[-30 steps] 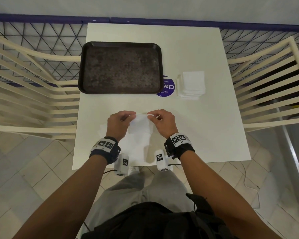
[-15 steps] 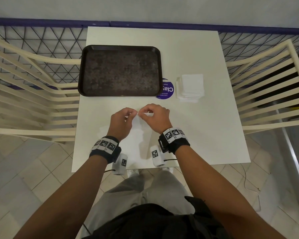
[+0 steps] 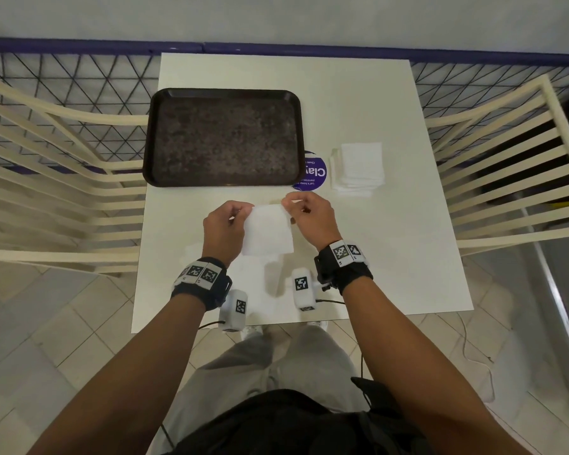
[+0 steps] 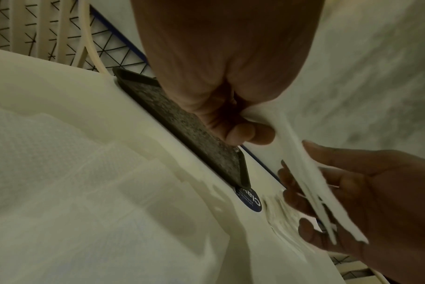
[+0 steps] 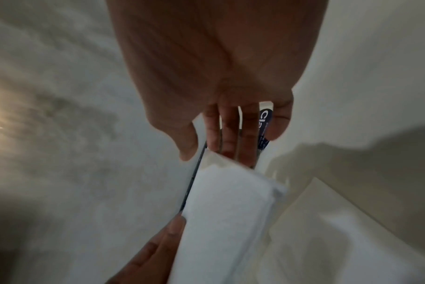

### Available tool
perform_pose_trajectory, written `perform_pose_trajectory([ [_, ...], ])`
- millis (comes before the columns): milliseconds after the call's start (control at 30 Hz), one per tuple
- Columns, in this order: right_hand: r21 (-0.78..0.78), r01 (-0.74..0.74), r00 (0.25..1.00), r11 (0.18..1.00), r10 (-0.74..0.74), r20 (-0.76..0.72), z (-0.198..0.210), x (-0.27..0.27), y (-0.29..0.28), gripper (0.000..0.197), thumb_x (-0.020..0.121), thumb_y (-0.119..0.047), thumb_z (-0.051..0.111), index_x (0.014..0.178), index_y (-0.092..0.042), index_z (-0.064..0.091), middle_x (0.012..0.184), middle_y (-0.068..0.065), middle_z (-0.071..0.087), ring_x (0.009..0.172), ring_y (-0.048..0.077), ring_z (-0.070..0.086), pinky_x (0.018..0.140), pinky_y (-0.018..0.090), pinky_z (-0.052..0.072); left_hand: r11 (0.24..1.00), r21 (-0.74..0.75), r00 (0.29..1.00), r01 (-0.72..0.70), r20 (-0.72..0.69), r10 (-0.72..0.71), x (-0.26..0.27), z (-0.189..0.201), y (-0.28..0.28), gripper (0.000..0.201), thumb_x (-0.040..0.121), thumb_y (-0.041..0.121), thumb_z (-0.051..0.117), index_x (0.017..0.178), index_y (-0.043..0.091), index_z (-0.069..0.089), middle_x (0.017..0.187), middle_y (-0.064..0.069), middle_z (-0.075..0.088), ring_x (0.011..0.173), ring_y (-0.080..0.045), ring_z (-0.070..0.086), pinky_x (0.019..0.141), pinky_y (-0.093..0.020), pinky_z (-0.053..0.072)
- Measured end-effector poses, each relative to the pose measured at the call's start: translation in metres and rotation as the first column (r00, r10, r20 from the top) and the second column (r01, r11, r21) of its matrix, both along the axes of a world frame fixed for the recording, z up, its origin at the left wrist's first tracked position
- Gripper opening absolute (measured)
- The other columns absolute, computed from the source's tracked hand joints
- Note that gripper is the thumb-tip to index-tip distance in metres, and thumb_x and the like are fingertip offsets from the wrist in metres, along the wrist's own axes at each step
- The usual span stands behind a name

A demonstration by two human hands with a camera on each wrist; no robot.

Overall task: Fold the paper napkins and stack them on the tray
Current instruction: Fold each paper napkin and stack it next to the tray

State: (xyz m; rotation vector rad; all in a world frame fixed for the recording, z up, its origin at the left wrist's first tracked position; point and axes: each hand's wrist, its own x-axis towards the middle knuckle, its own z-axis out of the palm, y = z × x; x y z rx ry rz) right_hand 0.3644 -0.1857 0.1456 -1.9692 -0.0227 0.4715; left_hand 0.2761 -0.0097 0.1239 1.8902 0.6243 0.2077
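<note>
White napkin [image 3: 268,229] upright between both hands, unfolded edge downward

A café or canteen eating area: small white table [image 3: 375,257], serving tray [image 3: 224,137], slatted chairs [image 3: 506,165], tiled floor [image 3: 63,323].

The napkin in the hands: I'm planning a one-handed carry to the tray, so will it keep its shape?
Probably not: the napkin hangs limp from both hands pinching its top corners. Its layers splay apart at the edge in the left wrist view, so it may unfold.
</note>
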Motion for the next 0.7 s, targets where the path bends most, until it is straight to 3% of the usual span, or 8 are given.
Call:
perform_pose_trajectory([
  [100, -0.061, -0.066, 0.992, 0.996, 0.059, -0.111, 0.002, -0.007, -0.002, 0.039, 0.088, -0.049, 0.070, 0.116, -0.022, 0.064, 0.095, 0.001, 0.073, 0.087, 0.017, 0.070, 0.078, 0.027, 0.053, 1.000, 0.025, 1.000, -0.007, -0.008, 0.007, 0.004, 0.001, 0.000, 0.016, 0.101, 0.021, 0.060, 0.098, 0.019, 0.076, 0.099, 0.011, 0.074, 0.095, -0.009, 0.066, 0.078, -0.014, 0.049],
  [233, -0.149, -0.096, 0.994, 0.984, 0.085, -0.075, 0.001, -0.017, -0.005, 0.022, 0.091, -0.031, 0.070, 0.107, -0.015, 0.068, 0.090, -0.004, 0.069, 0.091, 0.015, 0.065, 0.090, 0.031, 0.051, 0.999, 0.036, 1.000, -0.022, -0.010, 0.022, 0.009, 0.002, -0.004, 0.015, 0.101, 0.021, 0.060, 0.097, 0.021, 0.074, 0.098, 0.013, 0.072, 0.091, -0.004, 0.064, 0.074, -0.005, 0.044],
  [300, -0.161, -0.085, 0.996, 0.983, 0.081, -0.029, 0.000, -0.016, -0.008, 0.014, 0.091, -0.024, 0.068, 0.099, -0.013, 0.070, 0.087, -0.002, 0.071, 0.087, 0.015, 0.064, 0.090, 0.031, 0.051, 0.999, 0.023, 1.000, -0.024, -0.010, 0.024, 0.011, 0.001, -0.006, 0.015, 0.101, 0.024, 0.059, 0.097, 0.021, 0.074, 0.098, 0.013, 0.073, 0.085, -0.002, 0.064, 0.074, -0.012, 0.049],
  [367, -0.151, -0.065, 0.998, 0.986, 0.063, -0.016, -0.001, -0.010, -0.013, 0.014, 0.091, -0.023, 0.068, 0.098, -0.011, 0.071, 0.087, -0.001, 0.074, 0.087, 0.017, 0.066, 0.090, 0.032, 0.051, 1.000, -0.019, 1.000, -0.017, -0.026, 0.017, 0.013, 0.000, -0.009, 0.018, 0.102, 0.028, 0.058, 0.101, 0.019, 0.073, 0.095, 0.008, 0.074, 0.073, -0.009, 0.067, 0.064, -0.025, 0.058],
  [433, -0.143, -0.037, 0.999, 0.989, 0.035, -0.015, -0.002, 0.002, -0.021, 0.013, 0.091, -0.024, 0.067, 0.097, -0.013, 0.070, 0.087, -0.001, 0.075, 0.087, 0.018, 0.068, 0.089, 0.035, 0.054, 0.998, -0.056, 0.998, 0.000, -0.056, -0.003, 0.014, 0.000, -0.011, 0.020, 0.103, 0.031, 0.056, 0.106, 0.018, 0.071, 0.088, 0.002, 0.073, 0.065, -0.017, 0.069, 0.058, -0.033, 0.058],
  [533, -0.153, 0.022, 1.000, 0.988, -0.023, -0.007, -0.003, 0.032, -0.039, 0.012, 0.092, -0.026, 0.066, 0.096, -0.015, 0.070, 0.091, -0.001, 0.074, 0.088, 0.019, 0.069, 0.089, 0.039, 0.056, 0.997, -0.079, 0.995, 0.022, -0.092, -0.029, 0.014, -0.004, -0.011, 0.022, 0.105, 0.032, 0.053, 0.111, 0.019, 0.069, 0.087, 0.002, 0.074, 0.064, -0.018, 0.071, 0.060, -0.034, 0.055],
  [700, -0.221, 0.161, 0.987, 0.962, -0.154, 0.050, -0.004, 0.098, -0.078, 0.022, 0.094, -0.026, 0.066, 0.109, -0.012, 0.070, 0.099, 0.003, 0.072, 0.092, 0.020, 0.064, 0.095, 0.039, 0.054, 0.998, -0.055, 0.987, 0.033, -0.155, -0.041, 0.010, -0.019, -0.007, 0.022, 0.106, 0.029, 0.051, 0.112, 0.019, 0.070, 0.087, 0.003, 0.075, 0.065, -0.017, 0.071, 0.064, -0.030, 0.052],
])
